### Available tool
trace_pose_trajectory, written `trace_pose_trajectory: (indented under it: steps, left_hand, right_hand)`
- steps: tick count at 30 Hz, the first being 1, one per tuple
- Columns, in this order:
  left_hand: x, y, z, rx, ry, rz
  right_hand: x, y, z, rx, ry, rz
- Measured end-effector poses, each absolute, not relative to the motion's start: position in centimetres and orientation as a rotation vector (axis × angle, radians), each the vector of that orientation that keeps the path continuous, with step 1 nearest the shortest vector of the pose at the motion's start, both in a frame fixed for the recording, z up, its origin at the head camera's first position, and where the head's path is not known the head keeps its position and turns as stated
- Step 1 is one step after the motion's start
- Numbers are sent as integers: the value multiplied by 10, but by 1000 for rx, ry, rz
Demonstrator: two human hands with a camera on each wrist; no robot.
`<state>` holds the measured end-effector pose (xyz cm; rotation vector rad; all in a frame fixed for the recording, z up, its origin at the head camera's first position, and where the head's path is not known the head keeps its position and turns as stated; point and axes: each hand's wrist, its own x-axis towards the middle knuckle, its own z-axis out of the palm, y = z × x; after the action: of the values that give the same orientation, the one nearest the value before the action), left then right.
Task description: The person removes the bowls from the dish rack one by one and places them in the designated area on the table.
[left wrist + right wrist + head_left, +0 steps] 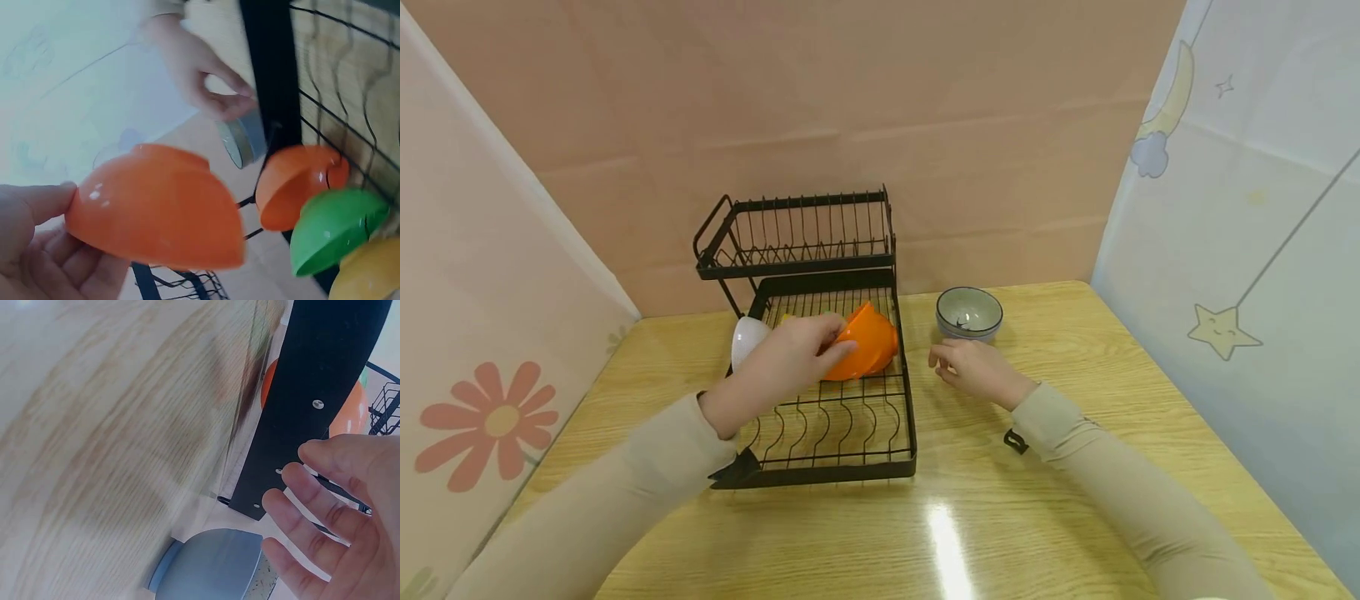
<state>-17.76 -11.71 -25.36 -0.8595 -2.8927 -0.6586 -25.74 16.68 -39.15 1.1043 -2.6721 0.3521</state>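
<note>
My left hand pinches an orange bowl by its edge, thumb on one side and fingers on the other, over the black dish rack. Beyond the held bowl, a second orange bowl, a green bowl and a yellow bowl stand tilted in a row in the rack. My right hand holds nothing; its fingers are loosely bent and spread beside the rack's right side. Just behind that hand, a blue-grey bowl with a pale speckled inside sits upright on the table.
A white bowl leans at the rack's left side, partly hidden by my left hand. The rack's upper tier rises at the back. A small black clip-like piece shows beneath my right forearm. Printed cloth walls enclose the wooden table.
</note>
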Motion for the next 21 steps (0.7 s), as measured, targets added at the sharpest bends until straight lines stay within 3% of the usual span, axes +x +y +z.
trace_pose_trajectory:
  steps: [7, 21]
  left_hand:
    - [-178, -107, -283, -1244, -2218, 110]
    - [-194, -107, -313, -1497, -1981, 171]
  right_hand:
    - [-260, 167, -393, 1107, -2676, 355]
    - [-260, 163, -395, 1113, -2657, 345]
